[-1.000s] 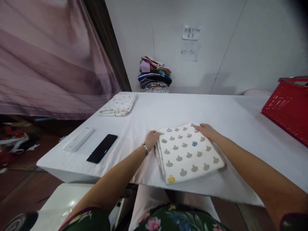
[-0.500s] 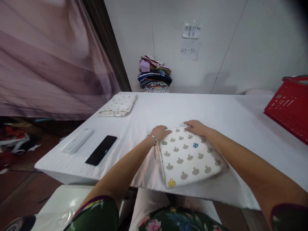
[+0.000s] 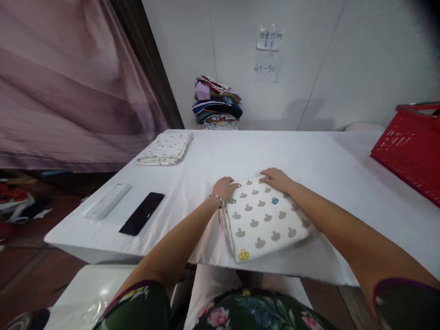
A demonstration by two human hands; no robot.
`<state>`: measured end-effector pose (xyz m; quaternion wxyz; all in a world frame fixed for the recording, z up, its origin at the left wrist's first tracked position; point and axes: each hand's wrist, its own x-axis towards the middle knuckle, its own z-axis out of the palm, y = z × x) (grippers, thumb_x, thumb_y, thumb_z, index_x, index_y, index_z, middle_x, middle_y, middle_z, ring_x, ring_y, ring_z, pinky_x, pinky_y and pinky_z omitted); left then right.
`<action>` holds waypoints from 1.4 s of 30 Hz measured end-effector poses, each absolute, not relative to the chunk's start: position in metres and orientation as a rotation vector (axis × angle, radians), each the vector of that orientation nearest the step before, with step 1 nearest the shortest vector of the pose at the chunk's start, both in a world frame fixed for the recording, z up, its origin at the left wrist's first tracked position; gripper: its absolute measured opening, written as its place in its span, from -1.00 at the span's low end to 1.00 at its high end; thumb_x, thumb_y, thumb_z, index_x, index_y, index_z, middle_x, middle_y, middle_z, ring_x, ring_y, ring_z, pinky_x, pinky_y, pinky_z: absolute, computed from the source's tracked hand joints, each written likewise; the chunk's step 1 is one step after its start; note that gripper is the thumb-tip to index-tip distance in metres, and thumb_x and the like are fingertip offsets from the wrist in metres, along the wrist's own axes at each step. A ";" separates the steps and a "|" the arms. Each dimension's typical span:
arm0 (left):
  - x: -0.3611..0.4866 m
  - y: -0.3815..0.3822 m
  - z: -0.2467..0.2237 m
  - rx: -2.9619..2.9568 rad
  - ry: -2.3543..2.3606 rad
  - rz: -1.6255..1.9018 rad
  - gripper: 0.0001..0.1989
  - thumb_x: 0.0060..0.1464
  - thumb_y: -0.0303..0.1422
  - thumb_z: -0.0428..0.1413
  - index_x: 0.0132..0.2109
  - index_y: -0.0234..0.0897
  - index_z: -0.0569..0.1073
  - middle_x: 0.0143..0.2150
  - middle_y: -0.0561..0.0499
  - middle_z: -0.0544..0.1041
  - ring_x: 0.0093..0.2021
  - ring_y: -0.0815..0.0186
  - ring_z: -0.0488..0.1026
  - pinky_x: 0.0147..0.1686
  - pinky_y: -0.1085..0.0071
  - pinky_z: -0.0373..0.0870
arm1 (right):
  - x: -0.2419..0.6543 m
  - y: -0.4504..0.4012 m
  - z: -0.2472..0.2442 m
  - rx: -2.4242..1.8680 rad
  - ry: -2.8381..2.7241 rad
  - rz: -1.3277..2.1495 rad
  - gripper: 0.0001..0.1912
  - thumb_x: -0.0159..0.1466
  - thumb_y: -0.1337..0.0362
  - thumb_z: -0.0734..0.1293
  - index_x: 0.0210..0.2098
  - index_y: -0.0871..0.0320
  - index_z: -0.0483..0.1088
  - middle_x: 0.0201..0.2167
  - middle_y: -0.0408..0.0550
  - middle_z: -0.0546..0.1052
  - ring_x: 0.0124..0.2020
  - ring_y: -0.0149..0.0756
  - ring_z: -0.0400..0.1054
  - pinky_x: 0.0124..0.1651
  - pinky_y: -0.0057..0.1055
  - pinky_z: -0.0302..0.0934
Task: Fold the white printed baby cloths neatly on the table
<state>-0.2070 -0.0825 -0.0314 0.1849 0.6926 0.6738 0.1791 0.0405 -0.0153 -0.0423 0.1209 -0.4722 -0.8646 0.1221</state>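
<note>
The folded white cloth (image 3: 263,220) printed with grey mushroom shapes lies near the front edge of the table covered in smooth white fabric (image 3: 223,156), slightly askew, its layers showing along the left side. It sits beneath and in front of the fingers of both hands: the bare left hand (image 3: 224,188), with a silvery metal bracelet (image 3: 217,198) at its wrist, rests over the far left corner, fingers loosely curved with their tips on the printed top. The bare right hand (image 3: 277,179) reaches across the far edge, its fingers extended and close together, the thumb slightly apart and on the cloth. Both hands touch the cloth, but I cannot tell whether either pinches a layer or only presses. Compared with 1.0 s ago, the right hand is farther left along the far edge, away from the far right corner, and the left hand reaches farther over the top, so the 2 hands are closer together; compared with 0.5 s ago, their places on the cloth are nearly the same. To the left, the flat black rectangular phone (image 3: 142,213) lies on the table, well apart from the left hand.
</note>
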 end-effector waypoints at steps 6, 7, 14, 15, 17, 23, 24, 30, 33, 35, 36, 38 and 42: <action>-0.206 -0.118 -0.025 2.318 1.764 0.664 -0.59 0.19 -0.23 -0.08 0.14 -0.25 0.29 0.23 -0.07 0.25 0.26 0.22 0.09 0.24 0.22 -0.02 | 0.048 -0.075 -0.031 -1.330 -2.504 0.140 -0.42 0.31 -0.01 0.06 0.23 0.13 0.10 0.30 0.03 0.05 0.31 -0.10 -0.19 0.26 -0.07 -0.19; -0.204 -0.126 -0.028 2.398 1.721 0.608 -0.55 0.20 -0.19 -0.10 0.17 -0.25 0.26 0.27 -0.07 0.19 0.30 0.19 0.02 0.26 0.15 -0.09 | 0.049 -0.086 -0.033 -1.332 -2.535 0.138 -0.40 0.31 -0.03 0.04 0.25 0.12 0.07 0.31 0.01 0.01 0.32 -0.10 -0.23 0.27 -0.04 -0.23; -0.204 -0.136 -0.034 2.236 1.611 0.427 -0.52 0.16 -0.16 -0.07 0.19 -0.18 0.24 0.32 -0.03 0.10 0.33 0.17 -0.07 0.26 0.07 -0.16 | 0.063 -0.104 -0.047 -1.533 -2.607 0.356 -0.34 0.29 -0.11 0.01 0.27 0.08 0.03 0.33 0.00 -0.08 0.33 -0.04 -0.26 0.26 0.07 -0.25; -0.210 -0.135 -0.031 2.144 1.624 0.535 -0.56 0.16 -0.18 -0.07 0.15 -0.19 0.29 0.30 -0.03 0.15 0.31 0.19 0.00 0.25 0.13 -0.08 | 0.064 -0.105 -0.045 -1.528 -2.582 0.362 -0.35 0.29 -0.10 0.01 0.27 0.09 0.03 0.33 0.01 -0.08 0.33 -0.05 -0.27 0.26 0.07 -0.26; -0.224 -0.139 -0.026 1.898 1.738 0.814 -0.64 0.15 -0.23 -0.08 0.02 -0.22 0.41 0.17 -0.04 0.34 0.18 0.24 0.23 0.15 0.28 0.14 | 0.062 -0.112 -0.040 -1.485 -2.509 0.352 -0.38 0.30 -0.05 0.03 0.26 0.09 0.06 0.33 0.02 -0.06 0.33 -0.05 -0.26 0.26 0.08 -0.27; -0.238 -0.187 -0.035 1.330 1.867 1.032 -0.80 0.01 -0.26 0.02 -0.43 -0.28 0.43 -0.52 0.08 0.48 -0.55 0.41 0.38 -0.46 0.47 0.29 | 0.017 -0.161 -0.022 -1.182 -2.231 0.486 -0.66 0.27 0.14 0.14 -0.11 0.09 0.44 -0.06 0.01 0.47 0.04 -0.16 0.28 0.09 -0.17 0.13; -0.234 -0.194 -0.038 1.304 1.844 1.022 -0.80 0.00 -0.27 0.03 -0.46 -0.28 0.42 -0.56 0.10 0.44 -0.59 0.43 0.35 -0.49 0.49 0.26 | 0.005 -0.169 -0.019 -1.160 -2.202 0.545 -0.69 0.27 0.17 0.13 -0.19 0.09 0.46 -0.17 -0.02 0.51 -0.08 -0.21 0.34 -0.02 -0.24 0.20; -0.218 -0.208 -0.045 1.223 1.832 0.936 -0.81 -0.04 -0.34 0.04 -0.56 -0.28 0.37 -0.69 0.14 0.31 -0.65 0.45 0.26 -0.55 0.50 0.18 | -0.058 -0.187 -0.004 -1.393 -2.361 0.590 -0.73 0.24 0.07 0.21 -0.36 0.13 0.39 -0.47 -0.10 0.48 -0.39 -0.29 0.36 -0.37 -0.43 0.11; -0.219 -0.206 -0.048 1.211 1.830 0.915 -0.79 -0.04 -0.35 0.01 -0.58 -0.28 0.39 -0.74 0.14 0.27 -0.68 0.43 0.25 -0.57 0.49 0.17 | -0.074 -0.186 -0.007 -1.554 -2.499 0.454 -0.72 0.20 0.05 0.26 -0.33 0.16 0.37 -0.41 -0.01 0.50 -0.34 -0.21 0.37 -0.38 -0.42 0.06; -0.219 -0.206 -0.051 1.206 1.829 0.914 -0.78 -0.05 -0.34 0.01 -0.59 -0.28 0.38 -0.76 0.14 0.25 -0.68 0.43 0.25 -0.57 0.49 0.18 | -0.077 -0.184 -0.009 -1.572 -2.546 0.418 -0.79 0.21 0.14 0.25 -0.34 0.16 0.37 -0.37 0.01 0.51 -0.31 -0.20 0.37 -0.37 -0.42 0.05; -0.219 -0.206 -0.052 1.205 1.826 0.920 -0.78 -0.05 -0.34 0.01 -0.59 -0.28 0.38 -0.76 0.14 0.26 -0.68 0.43 0.25 -0.56 0.49 0.18 | -0.078 -0.184 -0.009 -1.563 -2.543 0.433 -0.83 0.22 0.19 0.24 -0.35 0.16 0.37 -0.36 0.00 0.51 -0.31 -0.22 0.37 -0.36 -0.42 0.05; -0.219 -0.206 -0.054 1.203 1.814 0.935 -0.78 -0.05 -0.33 0.01 -0.58 -0.28 0.39 -0.74 0.14 0.27 -0.67 0.44 0.26 -0.55 0.50 0.19 | -0.077 -0.183 -0.010 -1.537 -2.493 0.502 -0.87 0.22 0.28 0.22 -0.39 0.14 0.38 -0.39 -0.04 0.51 -0.33 -0.28 0.36 -0.35 -0.45 0.04; -0.219 -0.205 -0.058 1.191 1.784 0.946 -0.77 -0.03 -0.33 -0.01 -0.57 -0.28 0.39 -0.72 0.13 0.29 -0.67 0.43 0.27 -0.56 0.50 0.20 | -0.079 -0.183 -0.014 -1.472 -2.404 0.605 -0.88 0.19 0.33 0.22 -0.44 0.13 0.37 -0.46 -0.11 0.49 -0.39 -0.35 0.32 -0.36 -0.48 0.03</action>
